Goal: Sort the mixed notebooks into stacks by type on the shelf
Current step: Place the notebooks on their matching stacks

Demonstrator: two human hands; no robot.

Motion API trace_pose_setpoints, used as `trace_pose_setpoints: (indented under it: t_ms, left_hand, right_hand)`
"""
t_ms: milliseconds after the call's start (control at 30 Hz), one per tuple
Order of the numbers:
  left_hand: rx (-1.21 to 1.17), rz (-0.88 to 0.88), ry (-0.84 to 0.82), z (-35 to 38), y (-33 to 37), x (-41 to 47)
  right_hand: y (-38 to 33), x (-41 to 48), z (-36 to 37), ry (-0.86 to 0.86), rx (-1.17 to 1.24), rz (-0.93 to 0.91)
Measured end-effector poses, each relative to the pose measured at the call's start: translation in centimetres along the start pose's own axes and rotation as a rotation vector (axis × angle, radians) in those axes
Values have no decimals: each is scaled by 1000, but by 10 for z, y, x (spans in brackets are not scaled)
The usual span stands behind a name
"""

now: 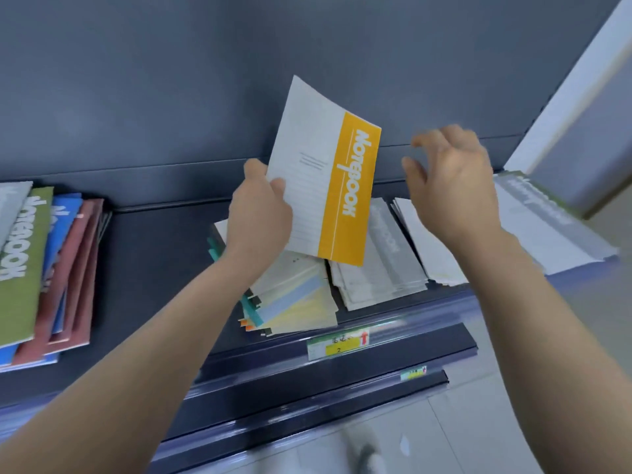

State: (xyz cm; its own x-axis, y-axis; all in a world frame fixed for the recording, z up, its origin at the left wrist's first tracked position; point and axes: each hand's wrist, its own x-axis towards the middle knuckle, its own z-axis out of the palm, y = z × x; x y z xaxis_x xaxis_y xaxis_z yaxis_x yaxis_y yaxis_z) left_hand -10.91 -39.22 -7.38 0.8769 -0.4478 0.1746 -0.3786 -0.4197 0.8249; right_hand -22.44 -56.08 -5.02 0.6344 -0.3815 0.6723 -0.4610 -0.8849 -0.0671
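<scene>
**First:** Your left hand (258, 213) grips the white paper notebook with the orange band (328, 172) at its lower left edge. Your thumb (277, 184) is on the front cover, and the other fingers are behind it, I judge. Why hold it up like that?

**Second:** Probably so you can read the cover before you choose a stack. It stands tilted above your fingers, clear of the dark blue metal shelf (154, 241). The mixed pile of pastel-covered notebooks (297, 302) lies beneath your wrist.

**First:** And your right hand (451, 179)?

**Second:** Its fingers are loosely spread and hold nothing. The notebook's orange edge is just to their left, not touching them. I'd say you are ready to steady that free edge.

**First:** Where does it go?

**Second:** You have no orange-banded stack in sight. The stack of white notebooks with grey bands (379, 265) lies below, between your two hands. The stack of green, blue and maroon covers (44, 268) is well apart, beyond your left fingers.
</scene>
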Motion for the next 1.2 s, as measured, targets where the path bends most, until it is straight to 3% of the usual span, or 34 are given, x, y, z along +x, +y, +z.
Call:
trace_pose_setpoints:
  t_ms: [167, 400, 500, 600, 767, 867, 967, 1200]
  left_hand:
    - [84, -22, -22, 71, 39, 2]
    - [212, -158, -219, 192, 85, -9]
    - [214, -306, -271, 231, 94, -11]
    - [222, -345, -261, 252, 94, -12]
    - [662, -232, -262, 263, 87, -17]
    - [799, -151, -219, 254, 89, -20]
    - [785, -40, -114, 226, 102, -20]
    - [842, 319, 360, 92, 114, -44]
  right_hand:
    - [62, 5, -14, 67, -12, -123]
    - [166, 12, -25, -7, 46, -194]
    - [198, 15, -26, -63, 92, -188]
    - [217, 17, -26, -84, 142, -193]
    - [222, 22, -24, -110, 217, -223]
    - [214, 24, -25, -116, 264, -260]
    - [196, 24, -27, -90, 302, -317]
    - [92, 35, -45, -68, 386, -479]
